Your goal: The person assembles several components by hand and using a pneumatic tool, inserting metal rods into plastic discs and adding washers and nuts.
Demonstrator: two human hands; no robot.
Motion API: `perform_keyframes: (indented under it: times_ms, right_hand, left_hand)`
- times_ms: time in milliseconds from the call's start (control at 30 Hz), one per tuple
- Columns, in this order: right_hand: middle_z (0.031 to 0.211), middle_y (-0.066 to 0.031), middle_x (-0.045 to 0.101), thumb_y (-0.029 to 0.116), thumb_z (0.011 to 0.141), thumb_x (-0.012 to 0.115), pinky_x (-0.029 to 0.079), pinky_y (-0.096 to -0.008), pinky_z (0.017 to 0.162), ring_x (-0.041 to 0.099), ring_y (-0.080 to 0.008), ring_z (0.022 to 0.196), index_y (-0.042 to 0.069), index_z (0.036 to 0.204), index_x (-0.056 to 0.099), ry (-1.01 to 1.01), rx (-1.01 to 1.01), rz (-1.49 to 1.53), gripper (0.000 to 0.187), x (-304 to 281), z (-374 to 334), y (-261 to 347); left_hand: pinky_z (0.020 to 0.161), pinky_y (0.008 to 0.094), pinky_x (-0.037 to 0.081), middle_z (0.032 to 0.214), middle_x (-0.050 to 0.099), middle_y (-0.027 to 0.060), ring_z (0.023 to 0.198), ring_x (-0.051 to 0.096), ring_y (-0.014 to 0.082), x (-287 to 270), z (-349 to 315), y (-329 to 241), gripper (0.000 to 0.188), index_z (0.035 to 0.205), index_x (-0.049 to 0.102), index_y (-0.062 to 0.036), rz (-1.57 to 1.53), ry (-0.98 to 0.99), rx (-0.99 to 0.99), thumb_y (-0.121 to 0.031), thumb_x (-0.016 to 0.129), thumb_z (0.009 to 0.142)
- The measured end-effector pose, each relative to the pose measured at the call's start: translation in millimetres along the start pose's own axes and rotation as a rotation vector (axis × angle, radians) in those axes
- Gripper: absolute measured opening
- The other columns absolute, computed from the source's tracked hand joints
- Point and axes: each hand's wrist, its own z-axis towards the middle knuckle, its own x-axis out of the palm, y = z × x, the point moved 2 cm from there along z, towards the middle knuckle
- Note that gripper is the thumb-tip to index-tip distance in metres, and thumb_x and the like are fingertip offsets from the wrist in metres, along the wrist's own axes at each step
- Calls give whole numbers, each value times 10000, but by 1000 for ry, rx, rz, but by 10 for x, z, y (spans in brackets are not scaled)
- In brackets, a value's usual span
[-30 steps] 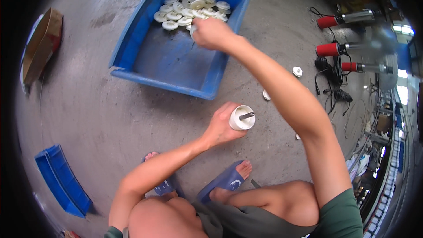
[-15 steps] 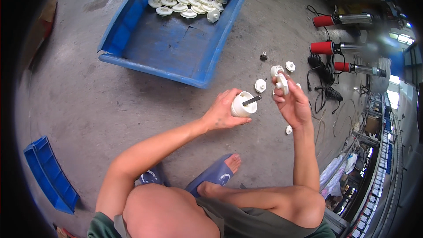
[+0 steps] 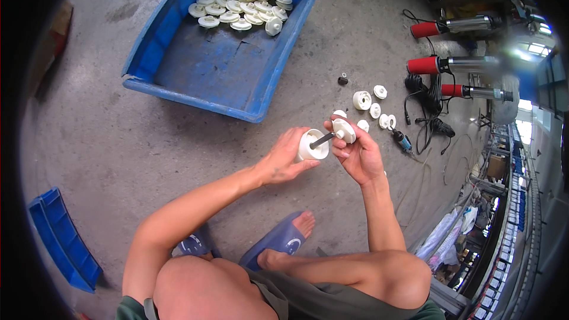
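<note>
My left hand is wrapped around a white plastic cup-shaped housing, tilted toward the right. A dark metal shaft sticks out of its open end. In my right hand is a white plastic impeller, a round disc with a small hub, gripped between thumb and fingers. Its hub is at the shaft's tip; whether the shaft has entered the hole I cannot tell. Beyond my right hand, several white round parts lie on the floor, among them a thick white ring-shaped piece and a small disc.
A blue plastic bin ahead holds a heap of white impellers. Red-and-silver cylindrical pumps with black cables lie at the right. A small blue-and-black tool sits near the loose parts. Another blue bin stands at left.
My right hand has come left and down with the impeller, bringing it to the shaft's tip. The housing in my left hand now leans more to the right. The whole view has shifted slightly.
</note>
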Motion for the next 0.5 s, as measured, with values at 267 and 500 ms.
perform_keyframes:
  times_ms: [267,500]
  right_hand:
    - [1406,-112,635,270,1093,540,434,-225,717,555,-76,922,16,1469,542,-11,-258,-594,454,69,-105,-6]
    - [1378,-115,637,302,1063,595,408,-230,688,539,-78,904,3,1467,545,97,-46,-307,505,43,-229,-17]
  left_hand:
    - [1084,511,404,1322,536,268,1239,511,444,62,-9,-10,755,1415,432,48,60,43,78,-352,804,894]
    - [1063,518,412,1283,540,255,1207,512,458,53,-157,-70,750,1401,437,34,56,95,108,-310,826,860]
